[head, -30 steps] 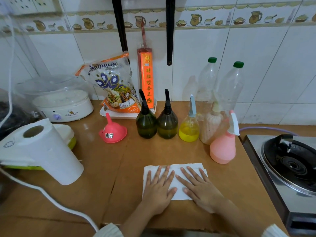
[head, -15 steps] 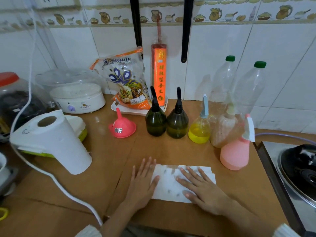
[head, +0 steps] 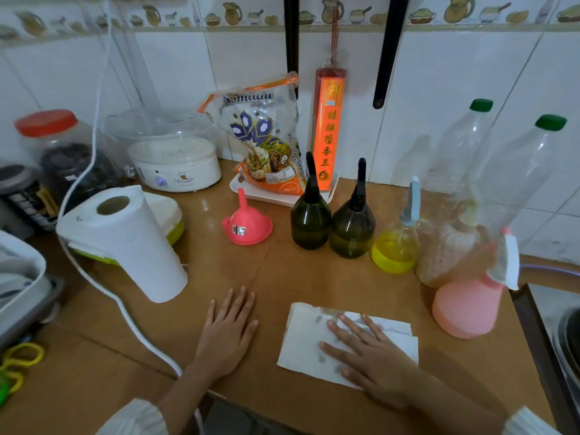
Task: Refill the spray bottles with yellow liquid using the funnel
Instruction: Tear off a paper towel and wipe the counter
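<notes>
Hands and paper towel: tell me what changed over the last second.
The left hand slid left off the paper towel and now lies flat on the bare counter. The right hand stays pressed flat on the towel, which now shows grey smudges. Neither hand has taken a grip on anything. The funnel and spray bottles kept their places.

left hand [head: 227, 335] slid off paper towel [head: 314, 340] onto bare counter [head: 282, 277]; camera view shifted left.
</notes>
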